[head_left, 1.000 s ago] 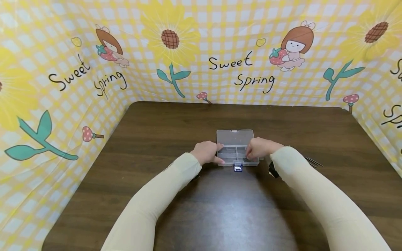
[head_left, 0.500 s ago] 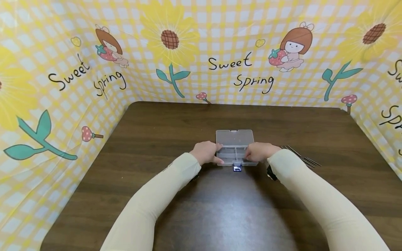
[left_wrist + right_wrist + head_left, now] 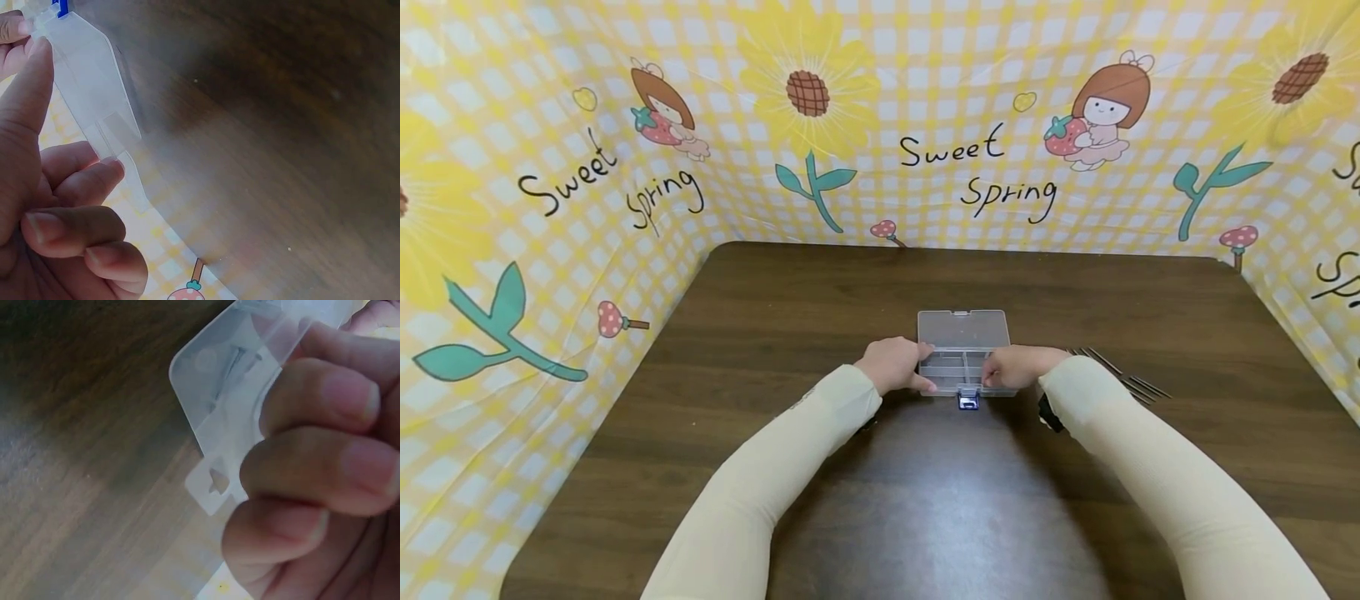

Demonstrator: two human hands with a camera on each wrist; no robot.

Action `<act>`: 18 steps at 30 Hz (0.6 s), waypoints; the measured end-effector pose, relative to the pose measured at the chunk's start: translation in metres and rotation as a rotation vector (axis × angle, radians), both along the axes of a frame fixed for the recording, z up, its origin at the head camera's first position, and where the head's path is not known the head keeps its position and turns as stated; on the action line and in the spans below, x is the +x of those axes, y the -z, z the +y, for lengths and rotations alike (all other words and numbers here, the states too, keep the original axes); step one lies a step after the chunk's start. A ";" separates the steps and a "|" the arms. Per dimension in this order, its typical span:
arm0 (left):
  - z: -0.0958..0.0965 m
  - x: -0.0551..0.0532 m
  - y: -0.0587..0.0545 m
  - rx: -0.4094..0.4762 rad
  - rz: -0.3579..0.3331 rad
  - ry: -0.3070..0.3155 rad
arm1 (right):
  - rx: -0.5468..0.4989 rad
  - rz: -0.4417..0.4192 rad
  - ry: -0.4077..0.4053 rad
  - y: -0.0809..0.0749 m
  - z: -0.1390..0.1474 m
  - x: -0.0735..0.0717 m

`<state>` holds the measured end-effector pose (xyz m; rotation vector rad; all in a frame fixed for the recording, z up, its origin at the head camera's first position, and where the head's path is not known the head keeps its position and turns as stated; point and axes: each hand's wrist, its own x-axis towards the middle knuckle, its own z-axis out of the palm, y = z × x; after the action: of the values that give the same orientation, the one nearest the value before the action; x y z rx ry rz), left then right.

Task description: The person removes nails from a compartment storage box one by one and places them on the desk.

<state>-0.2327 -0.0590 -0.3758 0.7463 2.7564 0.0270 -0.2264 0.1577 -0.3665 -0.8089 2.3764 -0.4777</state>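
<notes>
A clear plastic compartment box [image 3: 951, 372] stands on the table with its lid [image 3: 961, 328] tipped back and a blue latch [image 3: 968, 401] at the front. My left hand [image 3: 891, 364] grips the box's left end, thumb at the front and fingertips at the back corner, as the left wrist view also shows. Over the right-hand compartments, my right hand [image 3: 1018, 367] reaches in from the side with curled fingers. Its thumb and index tips are largely hidden, so whether they pinch anything cannot be told. Through the wall in the right wrist view, thin dark screw-like pieces [image 3: 230, 374] lie inside.
Several thin metal rods [image 3: 1148, 388] lie on the brown wooden table [image 3: 865, 283] beside my right forearm, which partly covers them. A yellow checked cloth [image 3: 722, 142] with printed figures rises along the table's back and sides.
My right hand has shifted slightly left and toward the front in the box, and more of the rods shows beside its wrist. The left hand keeps its grip on the box.
</notes>
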 end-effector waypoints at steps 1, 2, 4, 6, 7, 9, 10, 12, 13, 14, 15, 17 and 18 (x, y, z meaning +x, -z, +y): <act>0.000 0.000 0.001 0.001 0.006 0.003 | 0.004 -0.009 0.008 0.000 0.000 0.000; -0.001 0.000 0.001 0.005 0.013 0.007 | 0.012 -0.016 0.013 0.000 0.000 0.000; -0.001 0.000 0.002 0.012 0.023 0.012 | 0.026 -0.029 0.033 0.001 0.000 -0.001; -0.001 0.000 0.003 0.015 0.022 0.010 | 0.028 -0.043 0.043 0.002 -0.001 -0.002; -0.001 0.000 0.002 0.016 0.021 0.010 | 0.034 -0.041 0.035 0.001 0.000 -0.003; -0.001 0.000 0.002 0.016 0.020 0.008 | 0.042 -0.036 0.014 0.001 0.001 -0.005; -0.001 0.000 0.002 0.014 0.019 0.008 | 0.045 -0.034 0.002 0.001 0.002 -0.005; -0.001 0.000 0.002 0.014 0.015 0.008 | 0.054 -0.027 -0.022 -0.001 0.004 -0.006; -0.001 0.000 0.002 0.014 0.013 0.008 | 0.053 -0.019 -0.035 -0.001 0.005 -0.007; -0.001 0.000 0.002 0.014 0.011 0.007 | 0.051 -0.019 -0.035 -0.001 0.005 -0.007; -0.001 0.000 0.002 0.014 0.009 0.006 | 0.048 -0.021 -0.030 -0.001 0.006 -0.006; 0.000 0.001 0.001 0.013 0.006 0.001 | 0.032 -0.017 -0.030 -0.001 0.006 -0.006; 0.000 0.001 0.001 0.012 0.004 -0.001 | 0.023 -0.017 -0.026 0.000 0.007 -0.006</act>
<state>-0.2318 -0.0592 -0.3765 0.7488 2.7630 0.0427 -0.2326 0.1645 -0.3666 -0.8210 2.3489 -0.4440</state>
